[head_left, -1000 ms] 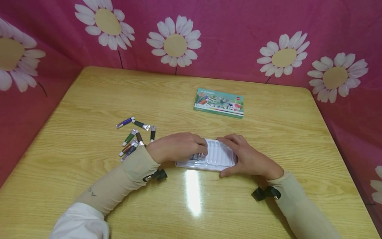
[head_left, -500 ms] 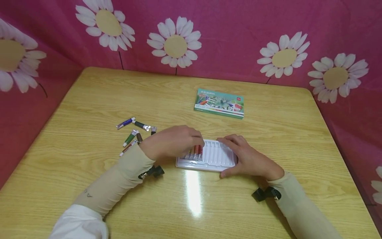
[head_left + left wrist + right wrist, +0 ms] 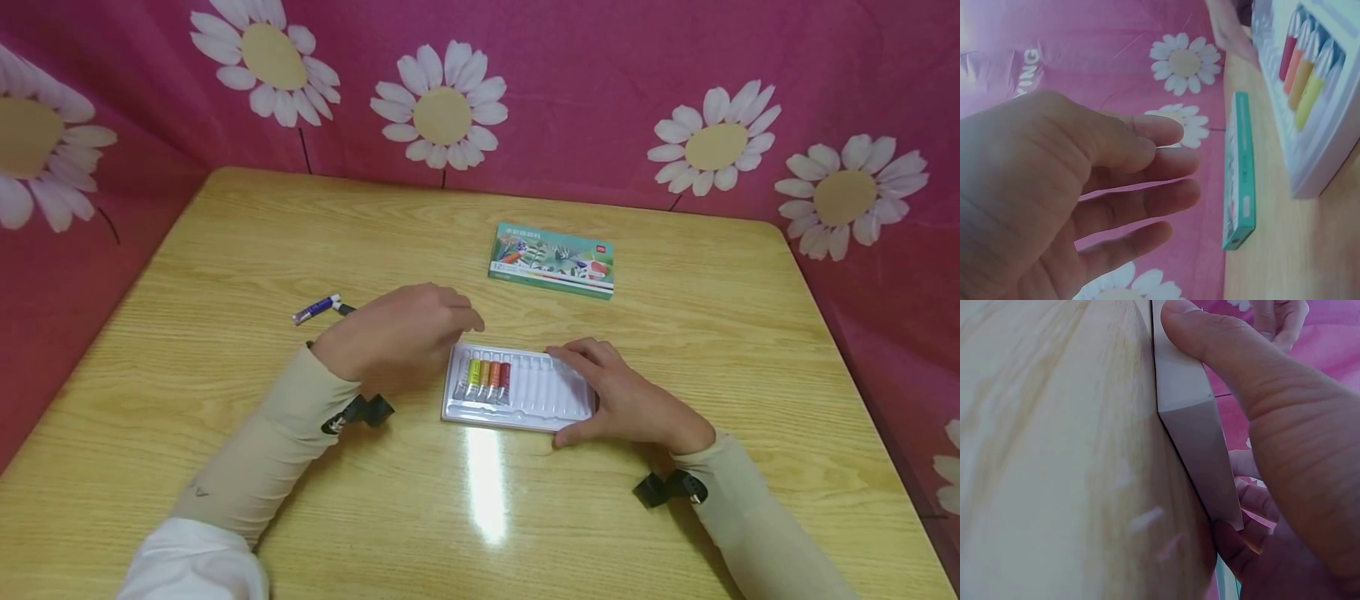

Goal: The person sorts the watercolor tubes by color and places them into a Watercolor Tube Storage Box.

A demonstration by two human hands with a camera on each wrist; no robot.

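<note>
My left hand (image 3: 401,329) hovers over the table, left of the white plastic tray (image 3: 551,392), its fingers loosely bent with nothing between them in the left wrist view. Several paint tubes (image 3: 485,379), yellow through red, lie side by side in the tray's left slots; bare slots show to their right. My right hand (image 3: 626,392) holds the tray's right end, thumb on the near side and fingers round the far side. In the right wrist view the thumb (image 3: 1235,344) lies against the tray's pale side wall (image 3: 1200,450).
A blue paint tube (image 3: 316,309) lies on the wooden table (image 3: 600,517) beyond my left hand. Touching it is a dark tube (image 3: 342,308), mostly hidden by that hand. A green paint box (image 3: 551,260) lies farther back. Pink flowered cloth (image 3: 570,100) hangs behind the table.
My left hand has lifted off the tray and moved left and farther back, uncovering the tubes in it. It now hides most of the loose tubes. The right hand has stayed put.
</note>
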